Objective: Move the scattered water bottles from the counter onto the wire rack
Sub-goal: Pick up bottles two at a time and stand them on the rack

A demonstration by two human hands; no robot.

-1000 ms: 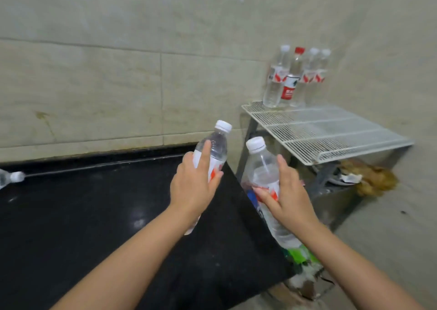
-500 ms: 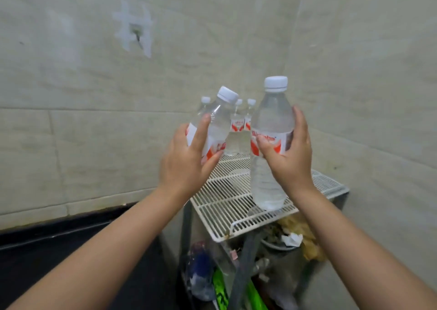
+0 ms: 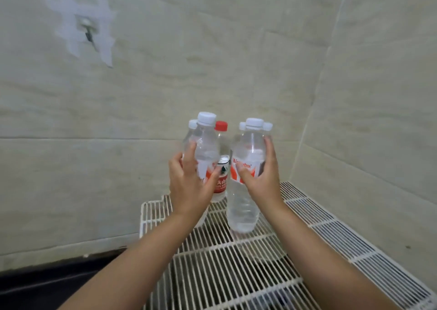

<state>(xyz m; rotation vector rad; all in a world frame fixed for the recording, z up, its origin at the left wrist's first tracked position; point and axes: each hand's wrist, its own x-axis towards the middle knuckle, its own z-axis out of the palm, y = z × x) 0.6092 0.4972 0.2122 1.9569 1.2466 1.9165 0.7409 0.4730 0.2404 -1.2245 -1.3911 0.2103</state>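
Both hands busy, one bottle each. Left hand [image 3: 189, 186] is wrapped round the label band of a white-capped water bottle [image 3: 205, 149], thumb across the front, fingers behind. Right hand [image 3: 261, 179] is clamped the same way on a second white-capped bottle [image 3: 246, 191], thumb on the orange-and-white label, fingers curled round the far side. Both bottles are upright over the back-left part of the white wire rack [image 3: 319, 217]. The right one's base looks at or just above the wires; contact can't be confirmed. The left one's base is hidden by the wrist.

Handling, as a judgement: clear thin-walled plastic that looks full, so moderately heavy for the size and fairly stiff while capped. A smooth wall could slip if wet. The label band at mid-body is the sensible place to hold, and that's where both hands are. The narrow base on spaced wires could rock, so set it flat before letting go. Not fragile.

Count: two bottles in hand. Behind them, against the tiled wall, stands a red-capped bottle [image 3: 220, 168] with a red label, plus white caps peeking out: one behind the left bottle [image 3: 192, 123] and two behind the right one [image 3: 268, 126]. So likely four standing on the rack already and six bottles in view, though overlap makes this unsure. One rack. A dark strip of counter [image 3: 47, 283] shows at lower left, with no bottles visible on that part.
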